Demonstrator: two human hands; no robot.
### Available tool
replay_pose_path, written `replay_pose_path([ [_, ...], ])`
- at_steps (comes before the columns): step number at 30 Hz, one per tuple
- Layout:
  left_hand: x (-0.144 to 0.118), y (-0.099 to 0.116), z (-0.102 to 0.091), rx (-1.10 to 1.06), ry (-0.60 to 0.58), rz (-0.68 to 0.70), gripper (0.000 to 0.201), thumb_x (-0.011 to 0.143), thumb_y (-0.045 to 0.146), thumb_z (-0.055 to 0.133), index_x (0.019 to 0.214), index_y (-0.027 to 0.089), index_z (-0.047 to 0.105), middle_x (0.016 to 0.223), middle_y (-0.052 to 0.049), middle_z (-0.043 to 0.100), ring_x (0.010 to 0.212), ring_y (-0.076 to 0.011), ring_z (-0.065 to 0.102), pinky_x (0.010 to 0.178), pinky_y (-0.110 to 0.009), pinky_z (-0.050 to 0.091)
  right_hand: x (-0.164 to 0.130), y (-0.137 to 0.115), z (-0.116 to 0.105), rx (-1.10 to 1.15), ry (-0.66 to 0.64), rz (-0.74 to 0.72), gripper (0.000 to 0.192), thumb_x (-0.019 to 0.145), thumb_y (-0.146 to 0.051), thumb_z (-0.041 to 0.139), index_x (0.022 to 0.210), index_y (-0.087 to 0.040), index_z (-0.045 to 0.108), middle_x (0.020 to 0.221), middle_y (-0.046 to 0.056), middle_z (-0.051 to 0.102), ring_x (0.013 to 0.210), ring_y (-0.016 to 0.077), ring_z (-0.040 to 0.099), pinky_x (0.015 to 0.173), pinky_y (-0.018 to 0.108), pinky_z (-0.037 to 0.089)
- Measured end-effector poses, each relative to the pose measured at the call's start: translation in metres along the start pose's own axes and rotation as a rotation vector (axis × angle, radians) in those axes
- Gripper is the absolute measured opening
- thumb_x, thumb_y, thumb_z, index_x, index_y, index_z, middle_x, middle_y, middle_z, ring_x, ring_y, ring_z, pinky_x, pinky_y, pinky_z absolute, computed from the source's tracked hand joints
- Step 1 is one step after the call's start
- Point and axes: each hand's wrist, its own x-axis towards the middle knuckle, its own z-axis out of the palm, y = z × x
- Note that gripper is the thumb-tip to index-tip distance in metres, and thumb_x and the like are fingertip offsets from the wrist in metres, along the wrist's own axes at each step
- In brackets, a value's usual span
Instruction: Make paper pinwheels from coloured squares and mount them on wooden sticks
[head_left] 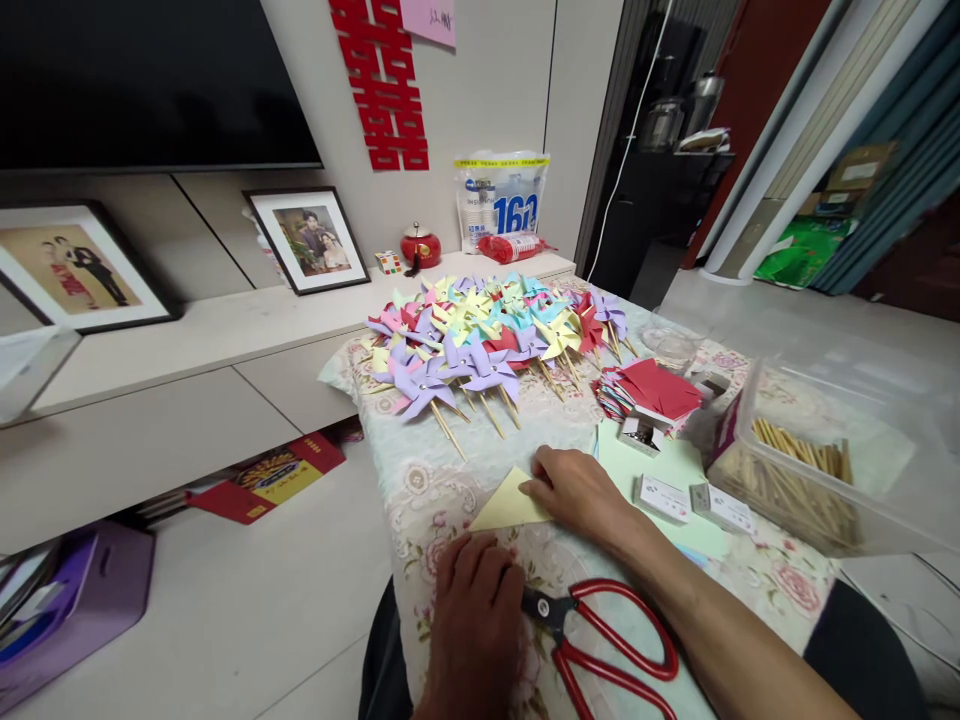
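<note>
A pale yellow paper (510,505), folded to a triangle, lies on the flowered tablecloth. My right hand (581,495) is closed on its right side, thumb and forefinger at the edge. My left hand (478,610) has its fingers curled at the paper's near-left corner; the fingertips are partly hidden. Beside my left hand, under my right forearm, lie red-handled scissors (551,608), their blades mostly hidden by that hand. Beyond the paper rests a pile of paper pinwheels (487,340) on sticks, in purple, yellow, red and blue.
Right of my hands are a stack of red paper squares (652,388), an opened small box (641,436) of dark fasteners, white small boxes (664,498) and a clear plastic bin (795,480) of wooden sticks. A low cabinet (285,300) with framed photos stands behind.
</note>
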Motion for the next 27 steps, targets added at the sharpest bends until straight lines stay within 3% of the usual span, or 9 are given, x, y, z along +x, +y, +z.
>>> replay_pose_path([
  [4, -0.010, 0.008, -0.010, -0.059, -0.072, -0.038, 0.021, 0.087, 0.010, 0.052, 0.073, 0.021, 0.062, 0.077, -0.003, 0.067, 0.081, -0.0220, 0.059, 0.078, -0.038, 0.046, -0.003, 0.002, 0.003, 0.022, 0.023, -0.005, 0.017, 0.094, -0.035, 0.058, 0.096, -0.019, 0.064, 0.094, 0.010, 0.076, 0.088, 0.0257, 0.070, 0.063, 0.030, 0.035],
  [6, -0.009, 0.010, -0.011, -0.061, -0.080, -0.048, 0.022, 0.087, 0.008, 0.050, 0.076, 0.022, 0.063, 0.080, -0.004, 0.068, 0.080, -0.0210, 0.059, 0.073, -0.035, 0.048, -0.004, 0.001, 0.005, 0.000, 0.040, -0.009, 0.016, 0.094, -0.033, 0.057, 0.097, -0.019, 0.064, 0.094, 0.010, 0.076, 0.087, 0.0268, 0.071, 0.062, 0.030, 0.034],
  [9, 0.000, 0.013, -0.004, 0.069, -0.024, -0.057, 0.031, 0.088, 0.003, 0.045, 0.103, 0.017, 0.068, 0.106, -0.010, 0.071, 0.096, -0.0229, 0.063, 0.083, -0.036, 0.052, -0.007, -0.003, 0.005, -0.059, 0.062, -0.005, 0.018, 0.094, -0.031, 0.056, 0.105, -0.018, 0.062, 0.094, 0.013, 0.076, 0.087, 0.0291, 0.072, 0.062, 0.031, 0.034],
  [13, 0.007, 0.016, 0.008, 0.245, -0.047, -0.021, 0.035, 0.088, 0.001, 0.044, 0.110, 0.012, 0.068, 0.123, -0.012, 0.069, 0.107, -0.0260, 0.062, 0.089, -0.039, 0.052, -0.011, -0.006, 0.004, -0.096, 0.062, 0.006, 0.021, 0.096, -0.030, 0.053, 0.111, -0.017, 0.060, 0.093, 0.014, 0.077, 0.085, 0.0305, 0.072, 0.061, 0.031, 0.035],
  [20, 0.004, 0.022, 0.006, 0.289, -0.159, -0.033, 0.040, 0.089, 0.002, 0.044, 0.118, 0.015, 0.069, 0.134, -0.007, 0.066, 0.113, -0.0265, 0.061, 0.094, -0.042, 0.046, -0.010, -0.002, 0.006, -0.058, 0.071, -0.007, 0.020, 0.098, -0.028, 0.047, 0.108, -0.017, 0.061, 0.091, 0.013, 0.076, 0.084, 0.0285, 0.072, 0.060, 0.030, 0.032],
  [25, 0.005, 0.023, 0.011, 0.243, -0.111, -0.144, 0.046, 0.085, -0.003, 0.044, 0.115, 0.018, 0.071, 0.129, -0.005, 0.070, 0.107, -0.0255, 0.061, 0.088, -0.042, 0.046, -0.009, 0.000, 0.009, 0.009, 0.075, 0.001, 0.022, 0.098, -0.029, 0.046, 0.109, -0.016, 0.062, 0.092, 0.014, 0.077, 0.084, 0.0277, 0.072, 0.061, 0.030, 0.033],
  [27, 0.004, 0.019, 0.010, 0.221, -0.139, -0.127, 0.048, 0.083, -0.004, 0.043, 0.117, 0.016, 0.070, 0.127, -0.006, 0.071, 0.106, -0.0246, 0.062, 0.088, -0.041, 0.048, -0.008, 0.003, 0.008, 0.050, 0.085, -0.004, 0.021, 0.098, -0.028, 0.048, 0.107, -0.017, 0.063, 0.091, 0.013, 0.076, 0.083, 0.0274, 0.071, 0.062, 0.030, 0.034],
])
